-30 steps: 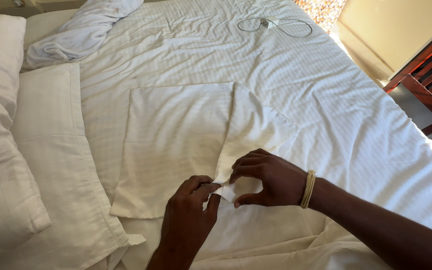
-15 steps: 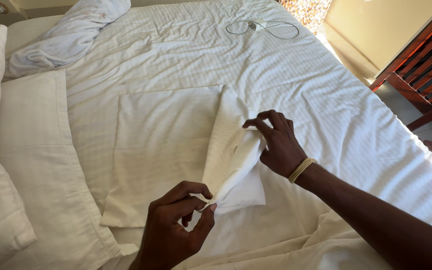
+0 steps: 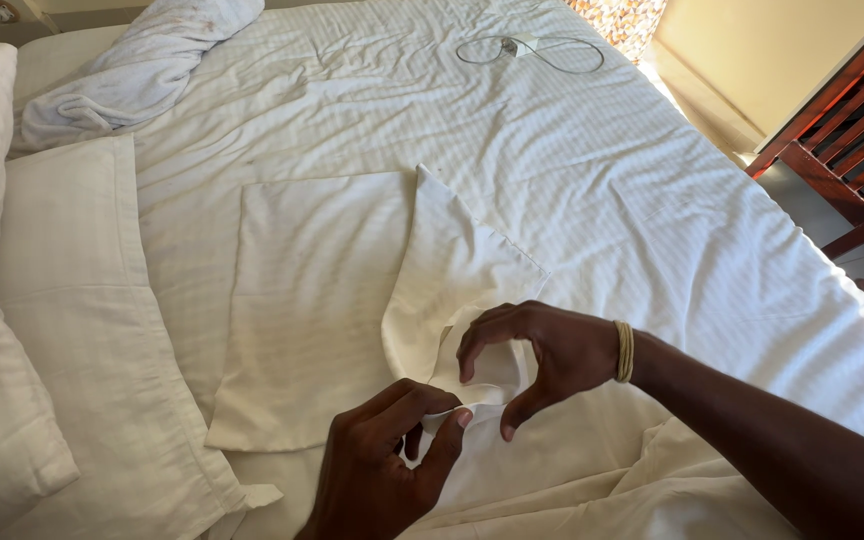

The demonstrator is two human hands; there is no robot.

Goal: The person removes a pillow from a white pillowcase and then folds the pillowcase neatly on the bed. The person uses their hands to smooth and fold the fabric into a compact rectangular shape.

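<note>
A cream pillowcase [image 3: 312, 300] lies flat on the white striped bed sheet [image 3: 572, 180], with its right part folded over and lifted into a peak. My left hand [image 3: 382, 470] pinches the near edge of the pillowcase between thumb and fingers. My right hand [image 3: 532, 355], with a band on its wrist, curls over the same folded edge just to the right, fingertips pressing the cloth. Both hands are close together at the pillowcase's near right corner.
Two pillows [image 3: 62, 330] lie along the left side of the bed. A bunched white towel or cloth [image 3: 132, 70] rests at the far left. A white cable with a plug [image 3: 532, 48] lies at the far side. A dark wooden chair [image 3: 842, 130] stands right of the bed.
My right hand has come down from the raised fold back to the near edge, beside my left hand. The lifted flap of the pillowcase has dropped lower and lies flatter.
</note>
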